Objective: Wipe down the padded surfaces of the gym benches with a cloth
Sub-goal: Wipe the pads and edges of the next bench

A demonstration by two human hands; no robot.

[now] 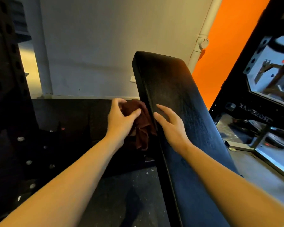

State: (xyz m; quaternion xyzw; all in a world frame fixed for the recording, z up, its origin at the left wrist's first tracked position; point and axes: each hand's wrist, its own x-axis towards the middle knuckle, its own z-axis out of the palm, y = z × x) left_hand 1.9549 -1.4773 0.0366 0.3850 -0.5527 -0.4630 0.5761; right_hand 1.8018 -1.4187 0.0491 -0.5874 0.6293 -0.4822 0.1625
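Observation:
A long black padded bench [179,99] runs from the bottom centre up and away, tilted in the view. My left hand [121,118] grips a dark red cloth [142,126] just off the bench's left side edge; the cloth hangs bunched below my fingers and touches that edge. My right hand [169,126] rests over the pad's left edge with fingers relaxed and spread, holding nothing.
A black perforated rack upright [8,66] with bolts stands at the left. At the right is a black frame [246,102] around a mirror. Dark rubber floor [121,194] lies below, with a white wall, a wall socket [132,78] and a pipe [202,40] behind.

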